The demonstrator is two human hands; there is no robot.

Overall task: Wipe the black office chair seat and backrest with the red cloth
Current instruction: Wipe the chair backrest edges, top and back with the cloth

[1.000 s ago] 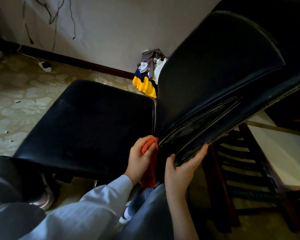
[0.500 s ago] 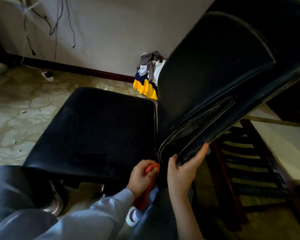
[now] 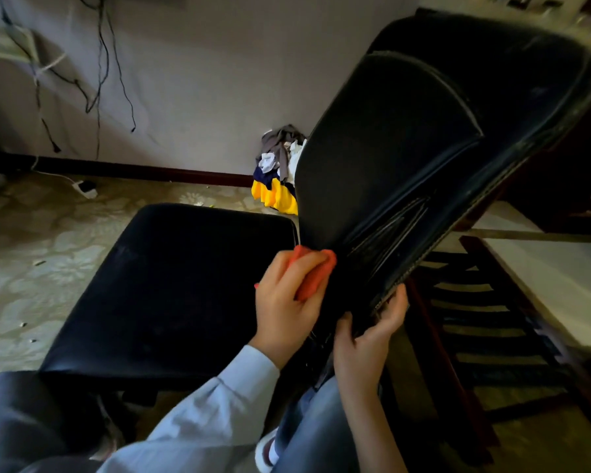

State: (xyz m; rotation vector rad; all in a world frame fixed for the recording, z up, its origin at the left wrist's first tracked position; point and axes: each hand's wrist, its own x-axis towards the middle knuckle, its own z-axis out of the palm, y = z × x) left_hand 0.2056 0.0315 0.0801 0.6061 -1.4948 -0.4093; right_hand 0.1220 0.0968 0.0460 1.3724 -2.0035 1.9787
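- one black padded leather-look backrest of the office chair, tilted over to the right, with pale scuff lines near its lower edge.
- one black square padded seat, flat, left of the backrest; the two meet at the crease.
- one dark wooden slatted frame on the floor behind the backrest, right side.
- one heap of clothes, grey, white, navy and yellow, against the wall behind the chair.
- two hands. left hand, pale blue sleeve, fingers curled round the cloth, pressing it at the seat-backrest crease.
- right hand, bare forearm, thumb and fingers clamped on the backrest's lower edge.
- one red crumpled cloth, bunched in the left hand, touching the base of the backrest.
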